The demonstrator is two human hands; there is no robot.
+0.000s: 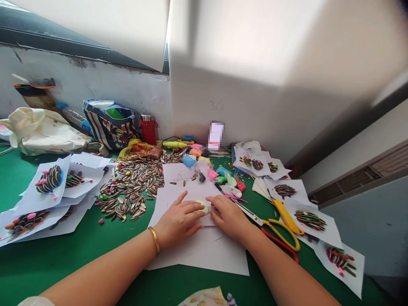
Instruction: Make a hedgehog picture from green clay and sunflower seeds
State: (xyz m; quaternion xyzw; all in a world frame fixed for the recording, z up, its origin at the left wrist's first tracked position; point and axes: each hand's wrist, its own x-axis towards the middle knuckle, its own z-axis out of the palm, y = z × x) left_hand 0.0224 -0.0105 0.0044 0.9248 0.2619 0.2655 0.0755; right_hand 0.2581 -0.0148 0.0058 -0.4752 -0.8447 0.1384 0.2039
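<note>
On the green table (47,263), white paper (168,197) lies beneath the left hand (178,219), loosely spread, and the right hand (229,216), curved but unclosed. Between their fingertips sits the pale green clay (205,208), roundish, without a clear long axis; the left fingers overlap it, the right are just beside.

A red bottle (148,131) stands just beside a striped bag (110,129).
</note>
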